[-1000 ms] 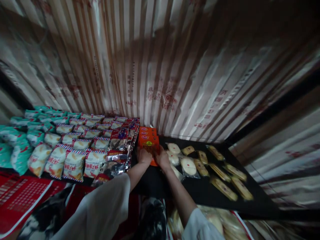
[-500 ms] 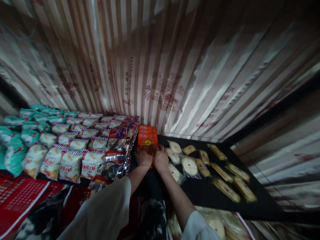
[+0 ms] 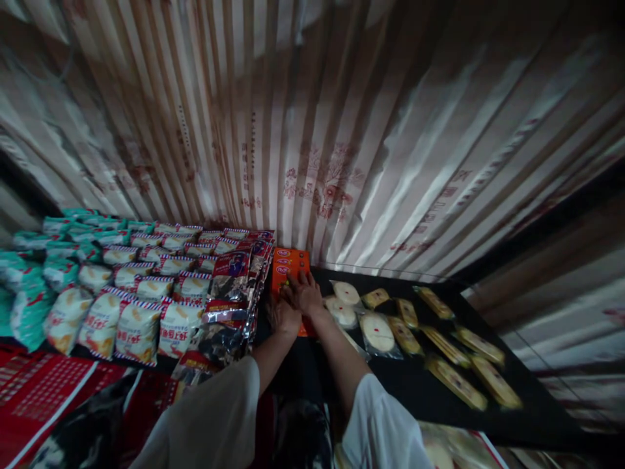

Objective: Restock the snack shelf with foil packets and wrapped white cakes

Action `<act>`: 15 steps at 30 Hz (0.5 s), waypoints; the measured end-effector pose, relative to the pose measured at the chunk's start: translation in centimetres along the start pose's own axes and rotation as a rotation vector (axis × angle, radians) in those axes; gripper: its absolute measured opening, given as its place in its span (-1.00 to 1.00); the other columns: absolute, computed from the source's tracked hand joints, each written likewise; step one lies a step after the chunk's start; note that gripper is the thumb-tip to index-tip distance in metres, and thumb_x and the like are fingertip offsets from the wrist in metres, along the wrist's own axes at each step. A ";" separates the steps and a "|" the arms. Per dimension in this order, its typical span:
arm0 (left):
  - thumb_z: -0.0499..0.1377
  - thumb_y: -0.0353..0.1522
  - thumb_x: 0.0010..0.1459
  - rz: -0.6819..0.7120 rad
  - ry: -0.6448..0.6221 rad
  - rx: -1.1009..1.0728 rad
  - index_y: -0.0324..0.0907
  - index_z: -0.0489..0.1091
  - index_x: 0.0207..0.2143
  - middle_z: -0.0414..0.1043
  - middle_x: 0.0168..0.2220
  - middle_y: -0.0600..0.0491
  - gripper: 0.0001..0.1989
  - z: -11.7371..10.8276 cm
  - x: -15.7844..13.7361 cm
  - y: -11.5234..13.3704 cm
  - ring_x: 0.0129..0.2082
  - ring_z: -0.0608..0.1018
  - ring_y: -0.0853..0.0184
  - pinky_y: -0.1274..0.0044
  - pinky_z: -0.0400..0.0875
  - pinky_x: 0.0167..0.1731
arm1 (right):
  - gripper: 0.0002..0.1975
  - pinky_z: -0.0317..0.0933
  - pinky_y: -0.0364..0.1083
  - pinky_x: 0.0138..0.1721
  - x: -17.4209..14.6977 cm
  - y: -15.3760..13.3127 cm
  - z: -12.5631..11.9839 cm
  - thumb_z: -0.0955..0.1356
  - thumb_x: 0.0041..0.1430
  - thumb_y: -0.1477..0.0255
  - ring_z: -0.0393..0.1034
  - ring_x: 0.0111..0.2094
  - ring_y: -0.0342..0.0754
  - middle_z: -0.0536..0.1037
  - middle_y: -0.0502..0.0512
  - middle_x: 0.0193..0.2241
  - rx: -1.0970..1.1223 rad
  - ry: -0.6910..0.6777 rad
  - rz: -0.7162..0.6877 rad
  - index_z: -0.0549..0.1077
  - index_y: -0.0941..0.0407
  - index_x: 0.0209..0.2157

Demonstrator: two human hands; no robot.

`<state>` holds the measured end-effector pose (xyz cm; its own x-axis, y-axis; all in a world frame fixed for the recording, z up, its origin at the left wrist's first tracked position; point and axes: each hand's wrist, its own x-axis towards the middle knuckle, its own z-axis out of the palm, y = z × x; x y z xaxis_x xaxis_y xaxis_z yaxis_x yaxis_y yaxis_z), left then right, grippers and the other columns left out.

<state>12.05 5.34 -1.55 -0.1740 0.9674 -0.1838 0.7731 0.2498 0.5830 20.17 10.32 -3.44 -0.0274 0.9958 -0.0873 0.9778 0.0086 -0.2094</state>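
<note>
Orange packets [image 3: 291,256], overlapping row, under two bare hands

Location: black tabletop [image 3: 398,387], between dark-red and silver pouches [image 3: 230,277] at left and round white cakes [image 3: 377,332] in clear wrappers at right; far end near the pleated, printed curtain [image 3: 336,98].
Right hand [image 3: 307,295]: fingers extended and laid over the packets, not clenched.
Left hand [image 3: 284,315]: at the packets' near left edge, fingers partly hidden; whether it grips cannot be told.
Further left: striped-top snack bags [image 3: 138,329], several rows; turquoise bags [image 3: 32,314].
Further right: elongated yellowish wrapped pastries [image 3: 456,383], loosely spread.
</note>
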 end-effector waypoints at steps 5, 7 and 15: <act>-0.03 -0.19 0.20 -0.156 -0.028 -0.012 -0.26 0.19 0.16 0.04 0.26 -0.18 -0.47 0.0 -0.8 0.6 0.20 0.21 0.05 0.33 0.22 0.08 | -0.43 -0.10 0.15 0.14 0.1 -0.2 0.7 0.16 0.23 0.10 -0.19 0.28 0.19 0.02 0.16 0.29 0.009 0.041 0.014 0.09 -0.06 0.23; -0.04 -0.22 0.21 -0.154 -0.015 -0.020 -0.26 0.14 0.19 0.00 0.27 -0.20 -0.46 0.1 -1.2 0.7 0.23 0.15 0.03 0.28 0.19 0.11 | -0.46 -0.12 0.16 0.14 0.2 -0.2 0.9 0.17 0.23 0.14 -0.20 0.29 0.18 0.05 0.18 0.28 0.025 0.067 0.002 0.13 -0.04 0.22; -0.02 -0.31 0.21 -0.006 0.033 -0.133 -0.19 0.07 0.23 -0.01 0.29 -0.09 -0.47 -0.6 -3.5 1.3 0.29 0.00 0.13 0.32 0.05 0.20 | -0.57 0.00 0.05 0.14 -1.5 -0.1 0.1 0.22 0.21 0.36 -0.01 0.22 0.10 0.17 0.26 0.21 0.156 0.249 -0.085 0.32 0.14 0.10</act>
<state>13.31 2.29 0.32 -0.2001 0.9661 -0.1630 0.6845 0.2569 0.6823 20.04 8.78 -3.41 -0.0372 0.9840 0.1740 0.9301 0.0978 -0.3542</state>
